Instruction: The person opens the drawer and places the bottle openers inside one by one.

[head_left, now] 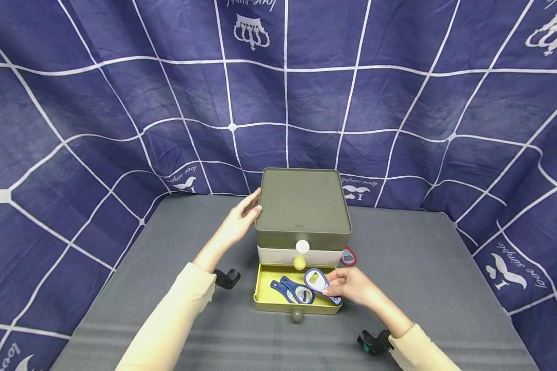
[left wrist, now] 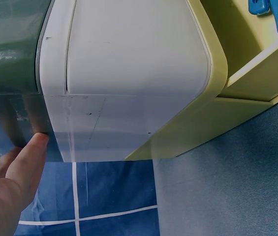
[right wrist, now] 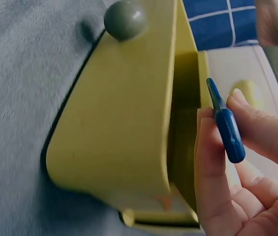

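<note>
A small drawer unit with a dark green top (head_left: 305,198) stands on the table, its lowest yellow drawer (head_left: 263,299) pulled out. Over the right part of that drawer my right hand (head_left: 353,284) pinches a blue bottle opener (head_left: 316,280) between thumb and fingers. In the right wrist view, the bottle opener (right wrist: 229,132) appears edge-on. Two more blue bottle openers (head_left: 301,293) lie inside the drawer, overlapping. My left hand (head_left: 238,219) rests against the unit's left side with fingers extended; the left wrist view shows its fingertips (left wrist: 39,140) at the green section.
Above the yellow drawer is a white drawer (head_left: 269,256) with a round knob. A red-rimmed item (head_left: 348,256) lies beside the unit's right side, partly hidden. Grey cloth (head_left: 427,288) covers the table, and a blue checked curtain (head_left: 315,103) hangs behind.
</note>
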`<state>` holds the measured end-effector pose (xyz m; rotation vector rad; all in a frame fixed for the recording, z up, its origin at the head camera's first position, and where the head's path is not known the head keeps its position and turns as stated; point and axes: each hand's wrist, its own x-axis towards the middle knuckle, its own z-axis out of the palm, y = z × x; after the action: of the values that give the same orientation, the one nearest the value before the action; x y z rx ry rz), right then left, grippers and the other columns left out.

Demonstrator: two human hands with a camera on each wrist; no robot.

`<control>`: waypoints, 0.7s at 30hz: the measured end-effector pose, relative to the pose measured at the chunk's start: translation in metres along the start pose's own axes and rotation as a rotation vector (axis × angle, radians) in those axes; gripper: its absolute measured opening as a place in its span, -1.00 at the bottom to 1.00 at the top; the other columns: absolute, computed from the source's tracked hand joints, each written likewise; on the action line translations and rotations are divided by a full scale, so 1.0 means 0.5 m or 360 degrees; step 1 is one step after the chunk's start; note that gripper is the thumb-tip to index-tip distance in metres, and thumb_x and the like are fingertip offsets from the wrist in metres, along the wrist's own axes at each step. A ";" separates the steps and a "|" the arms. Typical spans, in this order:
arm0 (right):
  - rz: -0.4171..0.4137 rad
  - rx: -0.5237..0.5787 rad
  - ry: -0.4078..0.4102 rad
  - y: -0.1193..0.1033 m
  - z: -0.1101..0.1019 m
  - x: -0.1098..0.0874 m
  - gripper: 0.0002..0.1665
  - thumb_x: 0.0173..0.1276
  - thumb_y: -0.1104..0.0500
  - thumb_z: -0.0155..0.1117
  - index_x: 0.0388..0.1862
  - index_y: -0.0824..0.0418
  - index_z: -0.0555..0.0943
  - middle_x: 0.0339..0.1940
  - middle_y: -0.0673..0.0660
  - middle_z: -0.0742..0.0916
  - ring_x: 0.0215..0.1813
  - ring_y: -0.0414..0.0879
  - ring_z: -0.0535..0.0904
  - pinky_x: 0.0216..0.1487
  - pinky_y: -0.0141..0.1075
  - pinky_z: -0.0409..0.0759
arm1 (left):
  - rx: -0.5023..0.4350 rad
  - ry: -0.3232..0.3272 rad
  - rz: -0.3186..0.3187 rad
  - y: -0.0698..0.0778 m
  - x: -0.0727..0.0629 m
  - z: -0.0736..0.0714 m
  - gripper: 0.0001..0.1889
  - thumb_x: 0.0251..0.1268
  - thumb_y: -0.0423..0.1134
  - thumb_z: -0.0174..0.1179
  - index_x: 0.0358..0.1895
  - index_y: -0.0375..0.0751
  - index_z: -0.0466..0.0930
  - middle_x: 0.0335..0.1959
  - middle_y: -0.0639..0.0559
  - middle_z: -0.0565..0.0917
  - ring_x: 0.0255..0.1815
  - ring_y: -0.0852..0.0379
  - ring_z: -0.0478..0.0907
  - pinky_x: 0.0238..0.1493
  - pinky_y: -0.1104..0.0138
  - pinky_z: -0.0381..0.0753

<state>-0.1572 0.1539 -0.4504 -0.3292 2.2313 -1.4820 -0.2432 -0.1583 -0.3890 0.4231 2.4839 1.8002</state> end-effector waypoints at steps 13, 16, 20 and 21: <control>0.0096 -0.0295 0.0315 -0.012 0.074 0.051 -0.71 0.02 0.31 0.54 -0.27 0.39 0.69 -0.45 0.16 0.80 -0.42 -0.25 0.65 -0.39 -0.40 0.60 | -0.0036 0.0000 0.0002 -0.003 0.004 0.001 -0.44 0.58 -0.29 -0.09 0.56 -0.17 0.06 0.53 -0.28 0.19 0.51 -0.21 0.21 0.40 -0.03 0.38; 0.0128 -0.0370 0.0419 -0.012 0.090 0.059 -0.72 0.00 0.32 0.55 -0.29 0.37 0.69 -0.46 0.15 0.79 -0.41 -0.20 0.68 -0.39 -0.37 0.61 | -0.0040 -0.0001 -0.0004 -0.002 0.004 0.001 -0.44 0.58 -0.28 -0.09 0.56 -0.17 0.06 0.53 -0.28 0.19 0.51 -0.21 0.21 0.41 -0.03 0.38; 0.0136 -0.0437 0.0486 -0.006 0.108 0.070 -0.74 0.01 0.33 0.54 -0.30 0.38 0.69 -0.47 0.14 0.78 -0.42 -0.19 0.65 -0.40 -0.36 0.60 | -0.0049 0.0003 -0.0012 -0.003 0.004 0.002 -0.44 0.58 -0.28 -0.09 0.56 -0.16 0.07 0.53 -0.27 0.19 0.51 -0.21 0.21 0.41 -0.03 0.37; 0.0127 -0.0459 0.0495 -0.004 0.112 0.072 -0.74 0.01 0.33 0.54 -0.29 0.38 0.69 -0.47 0.14 0.78 -0.42 -0.20 0.64 -0.40 -0.36 0.60 | -0.0052 0.0002 -0.0012 -0.003 0.004 0.002 -0.44 0.58 -0.29 -0.09 0.56 -0.17 0.07 0.53 -0.28 0.19 0.52 -0.21 0.20 0.41 -0.03 0.37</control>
<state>-0.1620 0.0923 -0.4753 -0.0982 2.6790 -1.2388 -0.2455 -0.1573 -0.3905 0.4105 2.4501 1.8358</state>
